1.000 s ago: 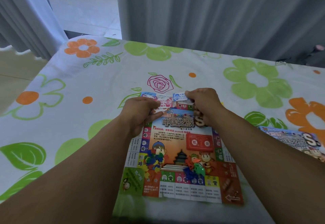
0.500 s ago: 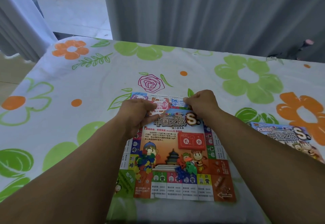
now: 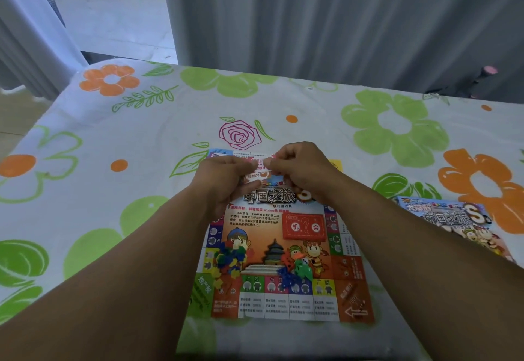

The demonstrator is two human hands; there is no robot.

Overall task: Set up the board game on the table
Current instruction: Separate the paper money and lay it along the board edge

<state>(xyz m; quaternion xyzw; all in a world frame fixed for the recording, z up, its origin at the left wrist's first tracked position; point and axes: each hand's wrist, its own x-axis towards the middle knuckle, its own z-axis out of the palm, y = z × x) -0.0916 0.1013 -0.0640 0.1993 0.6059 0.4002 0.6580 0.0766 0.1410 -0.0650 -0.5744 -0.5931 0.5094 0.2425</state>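
A colourful paper game board [image 3: 283, 250] lies flat on the table in front of me. My left hand [image 3: 224, 182] and my right hand [image 3: 297, 170] meet over the board's far edge. Both pinch a small stack of pink and white play-money notes [image 3: 259, 170] between thumb and fingers. Two heaps of small plastic pieces sit on the board: a blue, yellow and red heap [image 3: 229, 261] at the left, and a red, green and blue heap [image 3: 296, 270] near the middle. A small white die lies on the green pieces.
The table wears a flowered cloth [image 3: 127, 162] in green and orange. The game's printed cover sheet [image 3: 453, 224] lies at the right, near my right forearm. A yellow slip [image 3: 336, 165] peeks out beyond my right hand. Grey curtains [image 3: 326, 20] hang behind the table's far edge.
My right hand has moved left from the board's far right part to meet my left hand. Both now pinch the play-money notes, which only my left hand held before.
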